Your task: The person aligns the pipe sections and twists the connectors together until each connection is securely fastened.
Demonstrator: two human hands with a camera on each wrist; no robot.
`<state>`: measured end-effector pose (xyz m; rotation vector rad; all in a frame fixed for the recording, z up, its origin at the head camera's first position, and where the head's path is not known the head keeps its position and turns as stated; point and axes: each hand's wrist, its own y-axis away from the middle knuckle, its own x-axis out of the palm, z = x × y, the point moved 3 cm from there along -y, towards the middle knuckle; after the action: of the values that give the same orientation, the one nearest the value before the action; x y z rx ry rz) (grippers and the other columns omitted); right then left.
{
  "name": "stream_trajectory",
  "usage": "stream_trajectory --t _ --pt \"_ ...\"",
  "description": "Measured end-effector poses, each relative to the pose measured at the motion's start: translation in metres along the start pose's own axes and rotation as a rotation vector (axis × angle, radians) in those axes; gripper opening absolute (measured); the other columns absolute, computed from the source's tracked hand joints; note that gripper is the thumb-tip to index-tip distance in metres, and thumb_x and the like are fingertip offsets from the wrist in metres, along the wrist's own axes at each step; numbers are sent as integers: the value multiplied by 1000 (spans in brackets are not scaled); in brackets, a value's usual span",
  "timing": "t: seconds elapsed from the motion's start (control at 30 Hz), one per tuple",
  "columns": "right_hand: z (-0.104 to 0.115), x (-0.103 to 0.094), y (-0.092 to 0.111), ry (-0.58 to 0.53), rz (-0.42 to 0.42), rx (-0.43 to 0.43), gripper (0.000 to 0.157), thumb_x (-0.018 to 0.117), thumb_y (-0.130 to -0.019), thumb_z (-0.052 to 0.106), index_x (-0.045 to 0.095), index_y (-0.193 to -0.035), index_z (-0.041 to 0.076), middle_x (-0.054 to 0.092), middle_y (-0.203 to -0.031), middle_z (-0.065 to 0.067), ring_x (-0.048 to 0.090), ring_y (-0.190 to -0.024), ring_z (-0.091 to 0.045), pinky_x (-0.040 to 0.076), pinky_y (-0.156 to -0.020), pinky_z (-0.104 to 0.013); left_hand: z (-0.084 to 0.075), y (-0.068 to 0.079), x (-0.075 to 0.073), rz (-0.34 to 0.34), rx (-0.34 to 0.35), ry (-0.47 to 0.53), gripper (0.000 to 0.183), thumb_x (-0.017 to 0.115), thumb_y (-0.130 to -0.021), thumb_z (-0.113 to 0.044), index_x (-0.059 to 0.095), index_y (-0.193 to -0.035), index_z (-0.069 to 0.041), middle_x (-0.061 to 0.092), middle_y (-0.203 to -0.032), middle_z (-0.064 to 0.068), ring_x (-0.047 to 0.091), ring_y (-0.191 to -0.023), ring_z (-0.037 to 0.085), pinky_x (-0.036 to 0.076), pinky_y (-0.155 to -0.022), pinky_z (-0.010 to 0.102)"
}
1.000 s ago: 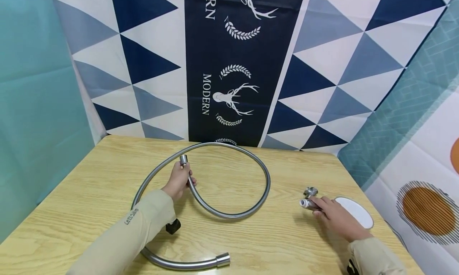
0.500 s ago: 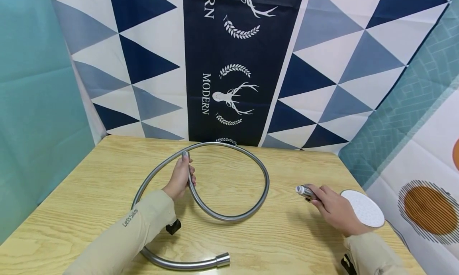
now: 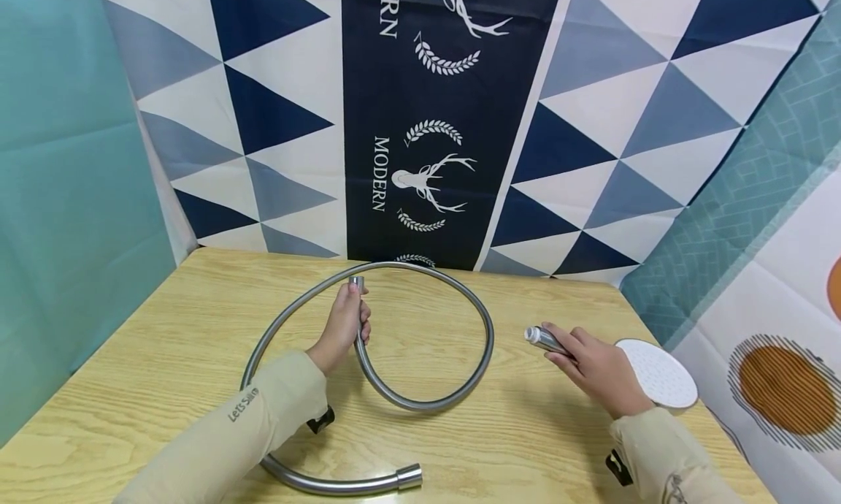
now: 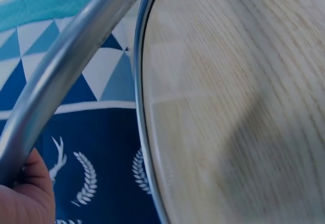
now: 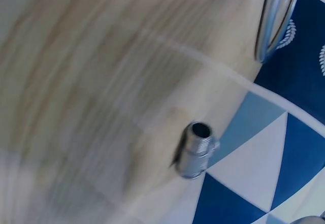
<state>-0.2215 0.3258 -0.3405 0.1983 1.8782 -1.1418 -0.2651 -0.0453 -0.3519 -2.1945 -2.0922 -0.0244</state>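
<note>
My left hand [image 3: 343, 321] grips one metal end of a flexible shower hose [image 3: 489, 336], its tip poking up above the thumb. In the left wrist view, the hose [image 4: 61, 64] slants past the curled fingers [image 4: 35, 183]. On the right, my right hand [image 3: 601, 369] holds a shower head [image 3: 660, 376] by its handle [image 3: 545, 340], whose white threaded end points left toward the hose. The round white spray face lies beyond the wrist, turned upward. The right wrist view shows no fingers; a small threaded metal fitting [image 5: 195, 150] stands there on the table.
The hose loops over the wooden table [image 3: 499, 453], its other end [image 3: 409, 477] lying near the front edge. A patterned cloth [image 3: 420, 124] hangs behind the table. Teal cloth [image 3: 79, 182] covers the left side, and printed cloth [image 3: 782, 387] the right.
My right hand has moved left with the shower head, showing more of the spray face. My left hand has shifted slightly right with the hose end. The metal fitting is now hidden in the head view.
</note>
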Motion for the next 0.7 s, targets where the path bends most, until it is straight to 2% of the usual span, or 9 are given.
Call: stream_trajectory --t 0.17,0.3,0.4,0.47,0.6,0.7 --pt "10 -6 -11 37 -90 -47 57 31 -100 54 61 -120 10 48 -65 -4 35 -48 -8 33 -39 -28 -9 7 10 122 89 -15 31 18 -107 -23 38 -111 1 35 -65 1 34 -44 9 34 -42 22" --pt "19 -11 -20 42 -138 -145 52 34 -102 50 61 -119 9 46 -63 -2 34 -46 -8 33 -38 -27 -15 11 17 324 131 -37 36 25 -107 -29 39 -115 4 36 -65 1 32 -45 8 31 -44 21" --pt "29 -14 -26 17 -146 -218 48 35 -102 47 62 -119 10 46 -63 0 32 -46 -4 31 -38 -22 -16 15 22 489 143 -48 50 33 -103 -40 40 -120 6 36 -66 -1 30 -47 6 27 -46 20" --pt "36 -16 -30 6 -151 -265 46 36 -102 46 63 -119 12 45 -64 1 30 -46 -2 30 -39 -20 -16 18 25 569 152 -64 58 38 -99 -48 41 -121 6 35 -65 -2 29 -48 6 26 -47 20" --pt "49 -23 -37 -11 -175 -332 42 38 -102 43 63 -120 15 45 -65 1 31 -45 -3 28 -39 -17 -16 22 32 664 199 -141 62 43 -93 -56 47 -111 4 35 -62 -4 28 -47 5 24 -45 20" --pt "57 -29 -42 -26 -152 -335 41 39 -102 42 63 -122 17 48 -67 0 36 -46 -4 31 -41 -18 -18 26 36 692 254 -223 67 45 -88 -63 51 -104 2 34 -59 -5 28 -46 4 25 -45 20"
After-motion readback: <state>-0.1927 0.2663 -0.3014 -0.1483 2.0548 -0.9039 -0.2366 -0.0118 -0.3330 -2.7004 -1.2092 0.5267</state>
